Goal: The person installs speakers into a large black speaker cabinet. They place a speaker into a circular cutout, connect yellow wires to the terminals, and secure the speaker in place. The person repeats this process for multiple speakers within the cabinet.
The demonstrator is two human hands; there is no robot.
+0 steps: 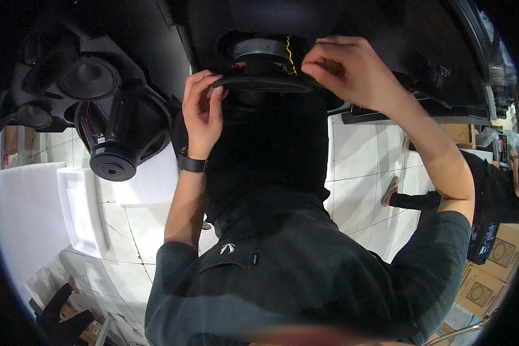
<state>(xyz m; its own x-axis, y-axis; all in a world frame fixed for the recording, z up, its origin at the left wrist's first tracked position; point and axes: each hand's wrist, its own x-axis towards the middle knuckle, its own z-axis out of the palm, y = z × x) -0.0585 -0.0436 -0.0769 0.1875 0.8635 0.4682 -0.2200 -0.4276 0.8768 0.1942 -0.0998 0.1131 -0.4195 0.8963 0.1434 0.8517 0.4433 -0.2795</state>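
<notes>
Speaker [259, 82], round and dark, sits at the upper centre of the frame, its wide rim lower and a silvery drum-shaped back [258, 47] above it, against a black cabinet [380, 23]. The left hand [204, 112] pinches the rim's left edge, thumb below and fingers above. The right hand [352, 69] is just beside the rim's right side, near a yellow wire [290, 53]; its thumb and fingertips are drawn close together, but I cannot tell whether anything thin is between them.

Judging by its build, the speaker should be stiff and fairly heavy, with most weight in the silvery back, so it would likely tip if held by one edge alone. The rim looks the best place to take hold, on opposite sides, or the back from beneath. The cone, whose face is turned away, would probably dent under a thumb. The yellow wire looks thin and limp, easily tugged loose, so it suits a light fingertip pinch.
</notes>
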